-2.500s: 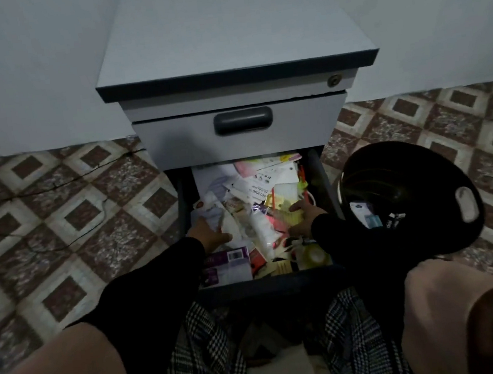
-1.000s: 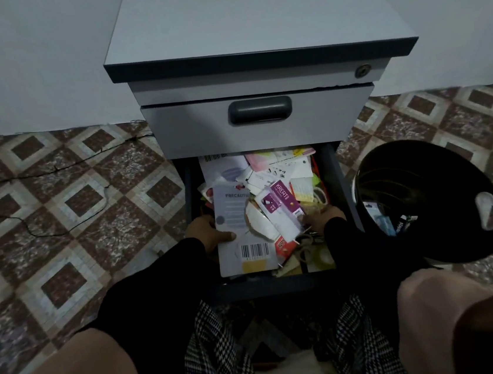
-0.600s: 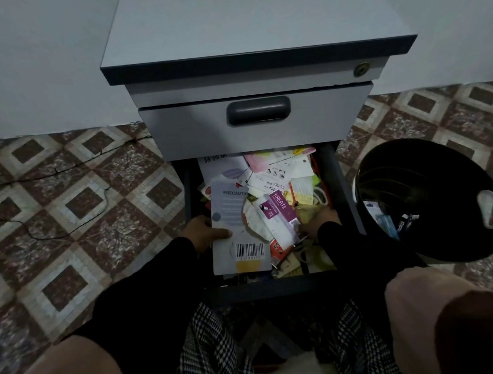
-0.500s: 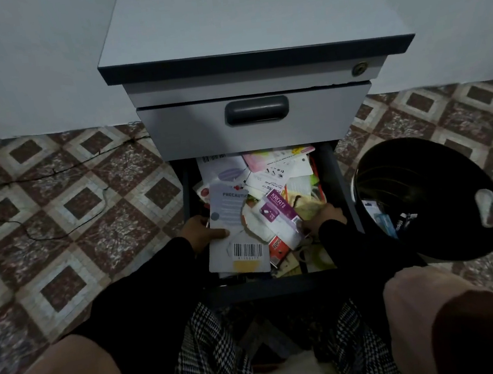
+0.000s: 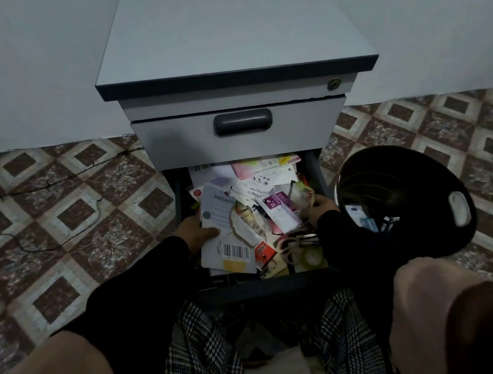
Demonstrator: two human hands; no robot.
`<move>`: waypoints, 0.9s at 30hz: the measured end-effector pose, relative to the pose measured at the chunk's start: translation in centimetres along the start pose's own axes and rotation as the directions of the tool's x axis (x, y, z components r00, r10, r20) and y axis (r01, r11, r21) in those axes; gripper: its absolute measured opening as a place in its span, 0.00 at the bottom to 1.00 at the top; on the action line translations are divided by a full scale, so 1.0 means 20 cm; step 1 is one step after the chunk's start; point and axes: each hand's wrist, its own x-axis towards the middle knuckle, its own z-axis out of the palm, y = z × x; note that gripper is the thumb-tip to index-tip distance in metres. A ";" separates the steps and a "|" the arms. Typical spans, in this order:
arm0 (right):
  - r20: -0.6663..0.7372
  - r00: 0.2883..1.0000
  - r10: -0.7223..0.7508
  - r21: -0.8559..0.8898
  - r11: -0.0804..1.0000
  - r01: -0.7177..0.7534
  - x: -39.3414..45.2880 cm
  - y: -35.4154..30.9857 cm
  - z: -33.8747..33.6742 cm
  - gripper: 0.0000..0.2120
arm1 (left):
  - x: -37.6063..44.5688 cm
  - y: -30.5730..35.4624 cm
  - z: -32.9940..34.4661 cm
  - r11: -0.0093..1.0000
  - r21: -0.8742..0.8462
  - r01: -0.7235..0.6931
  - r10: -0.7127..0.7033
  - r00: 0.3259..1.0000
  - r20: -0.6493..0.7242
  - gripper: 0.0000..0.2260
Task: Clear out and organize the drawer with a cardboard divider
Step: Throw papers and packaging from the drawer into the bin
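Grey metal made the small cabinet (image 5: 232, 50) in the upper middle of the frame, and its lowest drawer (image 5: 262, 286) was pulled out toward us in the centre. We saw this drawer full of loose papers, cards and packets, mixed without order. Our left hand (image 5: 196, 231) was at the left side of the pile, with the thumb lying on a pale card (image 5: 223, 235) that had a barcode near its lower end; the other fingers were under the card, so this hand was holding it. Our right hand (image 5: 320, 209) was at the right side of the pile, with the fingers curled into some crumpled clear wrapping (image 5: 300, 194), but we could not tell how firmly it held. Between the two hands lay a white and purple packet (image 5: 280, 213). Near the front edge of the drawer we noticed a roll of clear tape (image 5: 310, 256) and a small red tag (image 5: 263, 251). At the right of the frame, just beside the drawer, stood a black bin (image 5: 424, 197) on the patterned tile floor (image 5: 74, 222). A thin black cable (image 5: 54, 184) ran over the tiles at the left.
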 end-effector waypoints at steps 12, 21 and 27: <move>0.171 0.985 -0.006 0.089 0.996 -0.010 -0.29 -0.18 -0.41 0.20 | -0.28 0.34 0.00 0.977 0.173 -0.123 0.120 0.992 0.029 0.16; 0.027 0.999 -0.039 -0.080 0.996 0.041 -0.37 -0.18 -0.84 0.16 | -0.40 0.72 0.29 0.945 0.148 -0.293 0.285 0.956 0.074 0.14; -0.071 0.992 0.103 -0.064 0.992 -0.107 -0.23 -0.01 -1.14 0.03 | -0.32 0.95 0.64 0.921 0.174 -0.348 0.321 0.932 0.169 0.15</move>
